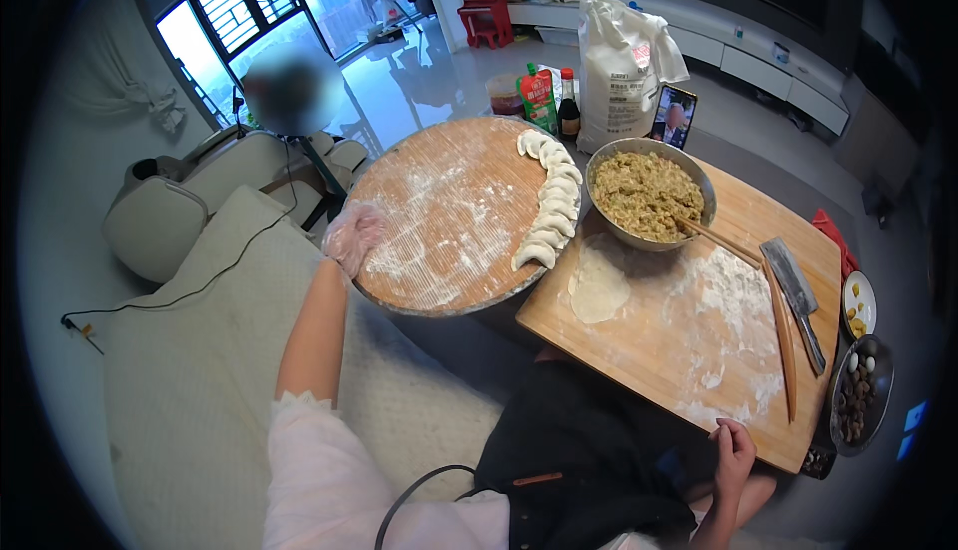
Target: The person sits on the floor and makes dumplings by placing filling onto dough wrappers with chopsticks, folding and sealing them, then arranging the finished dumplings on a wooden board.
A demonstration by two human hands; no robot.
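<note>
My left hand (355, 237), in a clear plastic glove, grips the left rim of a round, floured board (441, 206). A curved row of pleated dumplings (555, 202) lies along the board's right side. Past the front edge of a rectangular wooden board (666, 370), my bare right hand (733, 449) has curled fingers, with nothing visible in them. Flattened dough wrappers (599, 288) lie on that wooden board, seemingly overlapping. Behind them a metal bowl (651, 244) holds a chopped filling (647, 191), with wooden chopsticks (722, 243) stuck in it.
A cleaver (792, 284) and a tapered rolling pin (782, 348) lie at the wooden board's right. Beyond stand a white sack (621, 71), a dark sauce bottle (569, 108), a red pouch (537, 101) and a propped phone (673, 117). A plate (859, 303) and a dark bowl (861, 400) sit rightward.
</note>
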